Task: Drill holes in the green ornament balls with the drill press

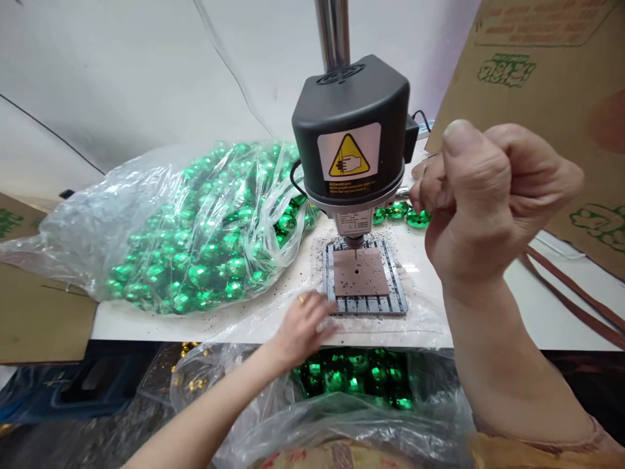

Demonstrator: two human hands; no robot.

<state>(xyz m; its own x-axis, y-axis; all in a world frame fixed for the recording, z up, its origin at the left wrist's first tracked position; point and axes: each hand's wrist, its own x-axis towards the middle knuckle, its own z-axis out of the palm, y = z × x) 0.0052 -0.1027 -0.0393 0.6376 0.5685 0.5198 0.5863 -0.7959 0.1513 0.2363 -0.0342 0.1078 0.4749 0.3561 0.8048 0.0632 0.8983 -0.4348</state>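
A small bench drill press with a black motor head [349, 130] and a yellow warning sticker stands before me. Under its chuck [355, 242] a thin bit points down at a brown square board [374, 277] with a dark hole, lying on the slotted grey base [398, 305]. My right hand [488, 195] is closed at the right of the head, around the press's feed lever [403, 193]; most of the lever is hidden. At the base's front left corner is my left hand [305, 326], palm down, fingers apart and holding nothing. A gold-coloured ring shows on it.
A clear plastic bag [209, 228] of shiny green faceted balls lies left on the white table [146, 326]. More green balls [356, 374] sit in plastic below the front edge. Cardboard boxes [551, 78] flank both sides. A brown strap [571, 290] lies right; dark shavings surround the base.
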